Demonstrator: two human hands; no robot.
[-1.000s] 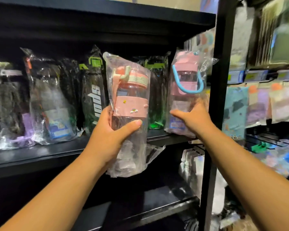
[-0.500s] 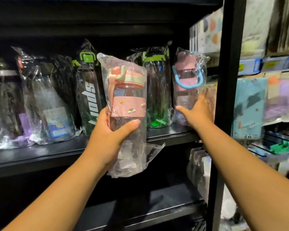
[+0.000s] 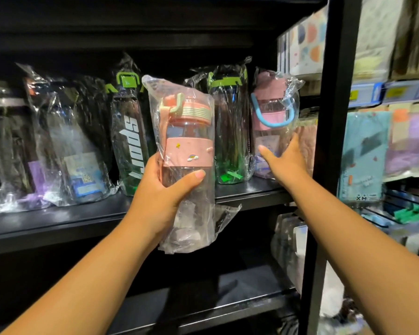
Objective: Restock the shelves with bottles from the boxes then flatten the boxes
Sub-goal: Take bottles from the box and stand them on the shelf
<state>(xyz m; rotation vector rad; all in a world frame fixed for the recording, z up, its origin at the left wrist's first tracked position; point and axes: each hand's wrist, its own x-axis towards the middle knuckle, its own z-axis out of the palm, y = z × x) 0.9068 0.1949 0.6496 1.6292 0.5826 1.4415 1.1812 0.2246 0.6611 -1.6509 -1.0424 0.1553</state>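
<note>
My left hand (image 3: 160, 189) grips a pink bottle in a clear plastic bag (image 3: 186, 131), upright in front of the black shelf (image 3: 58, 221) and just below its front edge. A second pink bottle with a blue strap (image 3: 269, 105), also bagged, stands at the right end of that shelf. My right hand (image 3: 286, 158) rests against its lower right side, fingers straight and thumb spread out to the left.
Dark sport bottles with green caps (image 3: 128, 131) (image 3: 230, 131) and other bagged bottles (image 3: 80, 151) line the shelf. A black upright post (image 3: 334, 117) stands right of my right hand, with stationery racks (image 3: 363, 153) beyond. A lower shelf (image 3: 228, 293) lies below.
The pink bottle with the blue strap has gone further back onto the shelf's right end, and my right hand's fingers have straightened against it. My left hand keeps its bottle in place.
</note>
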